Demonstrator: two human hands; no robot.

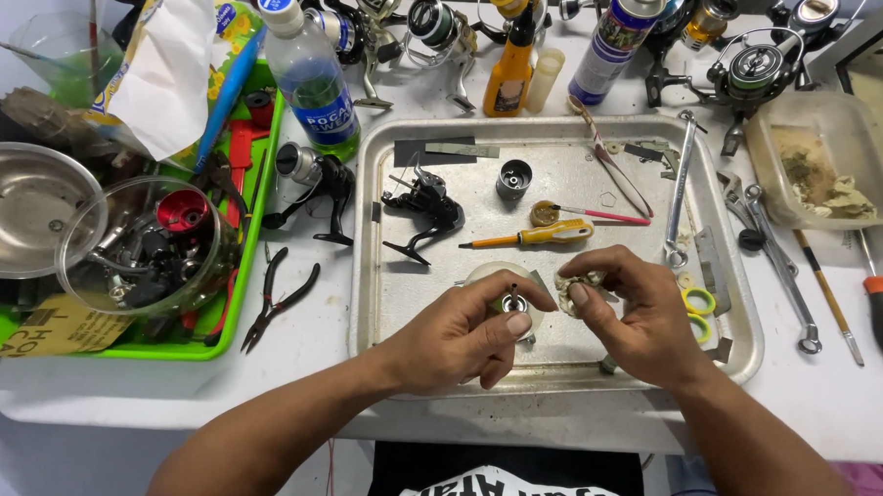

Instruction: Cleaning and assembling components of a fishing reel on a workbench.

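Hands meet low over the tray [381,305] on the worktop; left hand [463,332] pinches a small spool part [511,301], right hand [635,313] grips a pale greasy ring [575,284] just beside it; cleaning seems underway; rejoining them would need careful alignment.

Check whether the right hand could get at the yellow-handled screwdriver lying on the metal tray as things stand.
Probably not right away: the right hand holds a small whitish part. The yellow-handled screwdriver lies uncovered just beyond it on the metal tray.
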